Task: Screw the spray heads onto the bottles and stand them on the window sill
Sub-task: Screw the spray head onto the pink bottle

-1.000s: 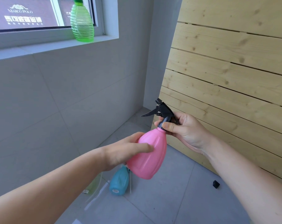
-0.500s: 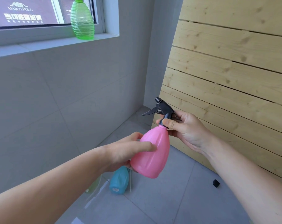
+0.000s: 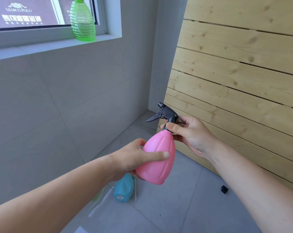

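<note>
A pink bottle point(image 3: 156, 163) is held in mid-air, tilted slightly, with my left hand point(image 3: 134, 158) wrapped around its body. A black spray head point(image 3: 166, 113) sits on its neck, trigger pointing left. My right hand point(image 3: 189, 133) pinches the collar of that spray head between thumb and fingers. A green bottle point(image 3: 82, 22) stands upright on the window sill point(image 3: 41, 47) at the upper left, its top cut off by the frame. A blue bottle point(image 3: 124, 189) lies on the floor below the pink one.
A slatted wooden panel point(image 3: 234, 73) leans close on the right. Grey tiled wall fills the left. A small black part point(image 3: 224, 189) lies on the floor by the panel. Thin white tubes point(image 3: 135, 190) lie beside the blue bottle.
Both hands and the pink bottle have risen slightly. My right thumb has shifted around the spray head's collar. The view has tipped down a little.
</note>
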The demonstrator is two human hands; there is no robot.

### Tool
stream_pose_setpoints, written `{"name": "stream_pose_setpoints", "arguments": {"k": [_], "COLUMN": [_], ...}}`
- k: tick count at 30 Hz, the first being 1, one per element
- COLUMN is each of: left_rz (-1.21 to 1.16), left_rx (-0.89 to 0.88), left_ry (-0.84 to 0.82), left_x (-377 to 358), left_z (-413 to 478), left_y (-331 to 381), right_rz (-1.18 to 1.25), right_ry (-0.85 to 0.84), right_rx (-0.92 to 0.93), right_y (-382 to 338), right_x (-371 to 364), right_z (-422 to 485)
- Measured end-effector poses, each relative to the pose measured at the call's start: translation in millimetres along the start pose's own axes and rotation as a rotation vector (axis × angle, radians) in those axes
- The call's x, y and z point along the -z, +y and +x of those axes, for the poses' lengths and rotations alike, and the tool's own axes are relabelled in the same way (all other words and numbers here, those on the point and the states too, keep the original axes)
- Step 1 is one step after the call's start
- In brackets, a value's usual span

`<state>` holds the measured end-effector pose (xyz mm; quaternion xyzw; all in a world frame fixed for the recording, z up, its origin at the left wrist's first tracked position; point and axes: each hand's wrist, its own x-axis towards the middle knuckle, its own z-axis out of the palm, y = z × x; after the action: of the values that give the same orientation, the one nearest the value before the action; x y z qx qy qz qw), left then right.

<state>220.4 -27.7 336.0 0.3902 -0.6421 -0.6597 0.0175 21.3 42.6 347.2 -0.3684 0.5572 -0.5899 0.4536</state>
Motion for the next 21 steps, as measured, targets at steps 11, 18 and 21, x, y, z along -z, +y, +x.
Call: {"name": "stream_pose_setpoints", "arguments": {"k": [11,18,21], "left_rz": [-0.090,-0.201,-0.174], "left_rx": [0.057,0.084,0.063], "left_ry": [0.065,-0.119,-0.098], "left_x": [-2.9,2.2,2.7], "left_z": [-2.4,1.5,1.4], "left_y": [5.2,1.8,0.1], "right_rz": [-0.003,0.020,0.012], "right_ry": [0.054,0.056,0.049], "right_rx": [0.003,-0.005,0.000], "right_y": [3.4,2.5,3.6], "right_x": [-2.6,-7.1,-6.7], "right_z": [1.3,0.5,0.2]}}
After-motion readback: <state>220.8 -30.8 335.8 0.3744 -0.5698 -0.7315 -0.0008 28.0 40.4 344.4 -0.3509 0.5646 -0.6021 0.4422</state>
